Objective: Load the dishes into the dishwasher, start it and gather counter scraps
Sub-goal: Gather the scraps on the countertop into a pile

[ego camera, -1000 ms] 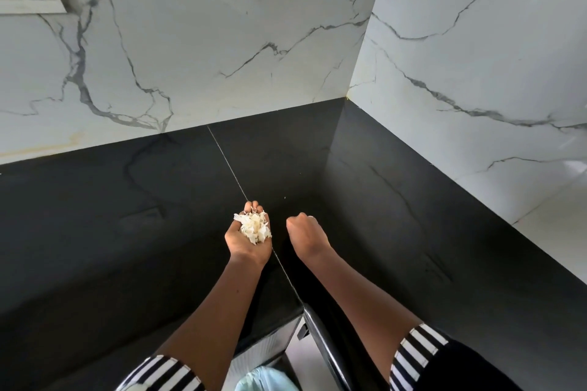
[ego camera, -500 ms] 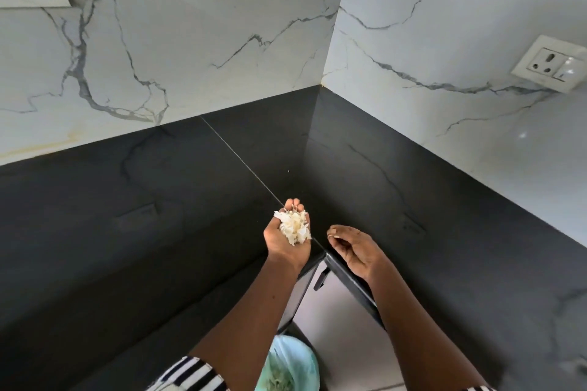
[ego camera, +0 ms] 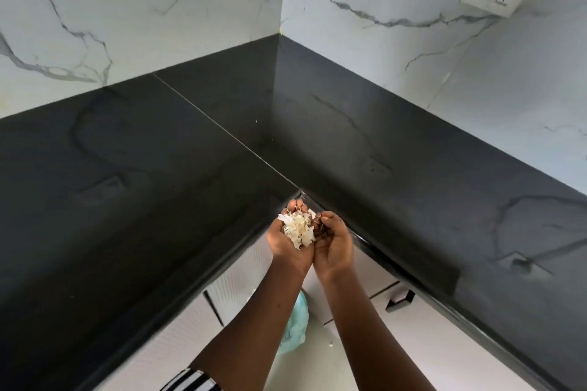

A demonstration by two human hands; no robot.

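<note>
Head view: left hand [ego camera: 282, 247] cups white scraps [ego camera: 298, 228] palm-up; right hand [ego camera: 335, 244] touches beside, grip loosely curled, contents unclear.

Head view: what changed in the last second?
Both hands drew back from over the counter to its front edge. The right hand, a fist before, loosened and came against the left hand. Unchanged: the left hand still cups the scraps.
</note>
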